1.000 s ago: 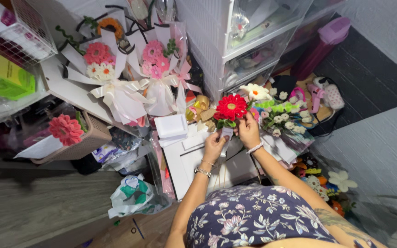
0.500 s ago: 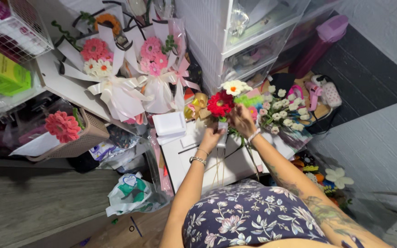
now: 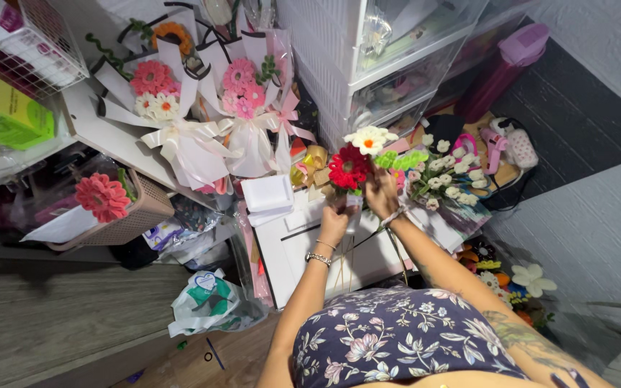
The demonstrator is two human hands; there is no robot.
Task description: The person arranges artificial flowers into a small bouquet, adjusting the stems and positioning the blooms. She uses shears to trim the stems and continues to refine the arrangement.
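Left hand (image 3: 336, 219) clamped on red flower (image 3: 347, 169) stem above white worktop (image 3: 292, 248). Right hand (image 3: 381, 195) closed on white flower (image 3: 370, 138) stems. Drawer unit (image 3: 339, 79) edge close behind; wrapped bouquets (image 3: 203, 108) crowded left.

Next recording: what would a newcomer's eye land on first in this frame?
Probably the red flower at the centre, held up by the left hand and the right hand, with a white flower and green leaves just above it. To its left, two finished bouquets in white wrapping with ribbon bows lean against a shelf. A pink flower lies in a brown basket at the far left.
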